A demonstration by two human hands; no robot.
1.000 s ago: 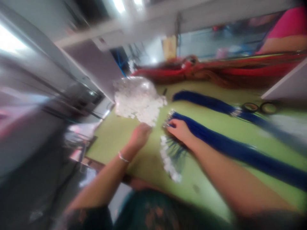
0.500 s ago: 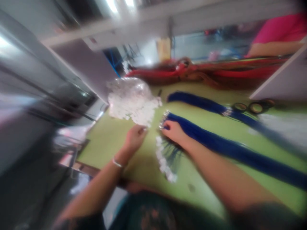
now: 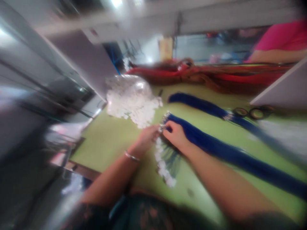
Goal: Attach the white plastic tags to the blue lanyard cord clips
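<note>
My left hand (image 3: 149, 134) is closed in a pinch, with a small white connector housing (image 3: 160, 128) at its fingertips. Just to its right, my right hand (image 3: 176, 132) pinches the end of a blue wire at the tip of a long blue wire bundle (image 3: 220, 148). The fingertips of both hands nearly meet; blur hides the exact contact. Below them, a curved row of white connectors (image 3: 162, 166) on blue wires lies on the green table. A heap of loose white housings (image 3: 141, 113) spills from a clear plastic bag (image 3: 134, 83) beyond my left hand.
A second blue wire bundle (image 3: 199, 103) lies farther back, with black-handled scissors (image 3: 256, 112) beside it. Red and brown wires (image 3: 216, 75) stretch along the back. White plastic (image 3: 285, 132) lies at the right. Another person's pink sleeve (image 3: 283, 38) shows beyond the partition.
My left hand has moved right, from the edge of the white heap to the fingertips of my right hand. The right hand stays at the wire ends. The view has shifted slightly.
</note>
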